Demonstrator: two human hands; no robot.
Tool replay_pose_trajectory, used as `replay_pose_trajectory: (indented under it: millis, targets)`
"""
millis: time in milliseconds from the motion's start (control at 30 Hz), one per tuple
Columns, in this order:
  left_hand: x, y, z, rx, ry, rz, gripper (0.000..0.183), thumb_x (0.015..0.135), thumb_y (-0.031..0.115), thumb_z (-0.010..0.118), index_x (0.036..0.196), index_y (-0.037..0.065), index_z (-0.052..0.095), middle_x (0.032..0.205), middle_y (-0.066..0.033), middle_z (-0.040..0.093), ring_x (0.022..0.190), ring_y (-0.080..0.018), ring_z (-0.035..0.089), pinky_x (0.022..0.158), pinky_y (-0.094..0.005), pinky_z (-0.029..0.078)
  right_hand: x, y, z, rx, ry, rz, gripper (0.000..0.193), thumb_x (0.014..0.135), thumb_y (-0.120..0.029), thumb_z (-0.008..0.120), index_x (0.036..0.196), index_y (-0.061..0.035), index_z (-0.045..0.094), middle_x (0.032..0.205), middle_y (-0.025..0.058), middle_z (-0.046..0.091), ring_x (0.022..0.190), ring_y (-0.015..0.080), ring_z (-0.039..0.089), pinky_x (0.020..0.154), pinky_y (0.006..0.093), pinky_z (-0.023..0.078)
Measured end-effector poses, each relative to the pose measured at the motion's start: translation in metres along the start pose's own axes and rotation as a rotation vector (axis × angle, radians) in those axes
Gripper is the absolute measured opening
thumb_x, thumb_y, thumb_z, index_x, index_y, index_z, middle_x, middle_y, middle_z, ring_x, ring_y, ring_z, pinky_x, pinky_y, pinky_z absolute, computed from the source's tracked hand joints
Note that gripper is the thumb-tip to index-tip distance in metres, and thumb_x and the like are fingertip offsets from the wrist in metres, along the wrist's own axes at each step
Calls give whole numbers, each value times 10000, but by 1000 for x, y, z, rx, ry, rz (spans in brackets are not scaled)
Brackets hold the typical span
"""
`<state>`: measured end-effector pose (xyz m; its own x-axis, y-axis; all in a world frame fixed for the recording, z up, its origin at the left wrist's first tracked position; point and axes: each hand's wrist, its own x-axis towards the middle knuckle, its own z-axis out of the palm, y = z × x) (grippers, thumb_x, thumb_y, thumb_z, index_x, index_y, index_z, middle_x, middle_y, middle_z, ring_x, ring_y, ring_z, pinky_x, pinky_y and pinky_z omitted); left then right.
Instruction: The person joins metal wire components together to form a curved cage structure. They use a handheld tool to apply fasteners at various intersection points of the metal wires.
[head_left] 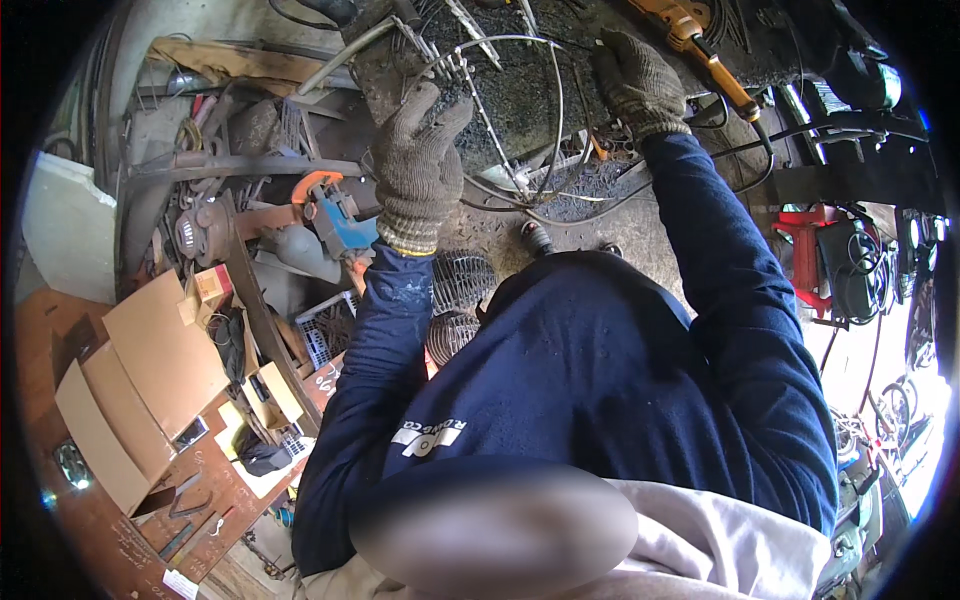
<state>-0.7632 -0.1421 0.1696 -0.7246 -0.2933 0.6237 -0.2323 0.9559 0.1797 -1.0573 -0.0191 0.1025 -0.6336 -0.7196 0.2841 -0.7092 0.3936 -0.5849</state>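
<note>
Both of my hands wear grey knitted work gloves. My left hand (418, 160) is raised at the near left side of the dark workbench (600, 20), its fingers stretched out and apart, close to a ridged metal rod (485, 115). A thin bent metal hoop (557, 95) curves over the bench between my hands. My right hand (640, 85) lies over the bench to the right of the hoop, fingers extended; their tips are hard to make out against the dark surface. An orange angle grinder (690, 35) lies beyond it, its cable trailing down to the right.
Left of me are a blue and orange power tool (340, 220), opened cardboard boxes (165, 350) and pliers (190, 505) on a brown table (70, 330). Coiled wire (462, 280) stands near my left forearm. A red metal stand (803, 260) is at the right.
</note>
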Motion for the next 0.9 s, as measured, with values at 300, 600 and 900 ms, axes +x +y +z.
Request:
replay_pose_trajectory:
  millis: [300,600,900]
  targets:
    - [-8,9,0,43,-7,-11,429,800,8,680,1168,205,780,1305,-159,658,1171,-355,653,1012,-455,513,0,-5,-9,-9,-75,24,481,1005,-469,552,1337,-136,655,1300,159,690,1239,351,633,1060,450,481]
    - [-18,13,0,10,13,21,409,785,70,691,1140,249,788,1307,-114,653,1146,-336,631,1018,-493,460,0,1,-3,13,-63,33,480,1002,-473,555,1334,-141,652,1284,154,693,1229,351,635,1044,447,488]
    - [-24,22,-5,32,-25,12,447,780,115,699,1190,276,773,1318,-111,641,1185,-344,600,1042,-491,439,1,2,-2,-9,-59,22,461,1003,-468,554,1316,-145,658,1266,154,696,1214,351,640,1036,446,492]
